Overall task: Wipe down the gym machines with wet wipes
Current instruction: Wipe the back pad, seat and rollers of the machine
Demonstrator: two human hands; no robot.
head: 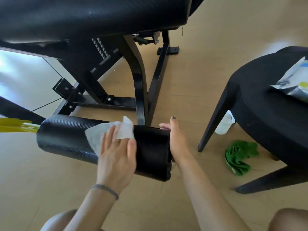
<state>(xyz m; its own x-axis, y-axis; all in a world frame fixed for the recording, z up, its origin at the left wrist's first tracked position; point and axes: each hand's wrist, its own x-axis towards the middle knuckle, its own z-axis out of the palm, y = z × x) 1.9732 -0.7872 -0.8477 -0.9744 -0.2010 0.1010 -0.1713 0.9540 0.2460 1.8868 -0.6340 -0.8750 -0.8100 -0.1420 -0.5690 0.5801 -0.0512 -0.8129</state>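
A black weight bench (93,19) stands over the wooden floor, its black foam roller (66,135) lying low in front of me. My left hand (116,157) lies flat on the roller and presses a white wet wipe (108,132) against its top. My right hand (175,137) grips the roller's right end, fingers wrapped round the far side and thumb up. The bench's black steel legs (140,90) rise behind the roller.
A black chair (260,97) stands at the right with a pack of wet wipes (295,80) on its seat. A green cloth (238,155) lies on the floor under it, near a white bottle (225,124). A yellow strap (16,126) enters from the left.
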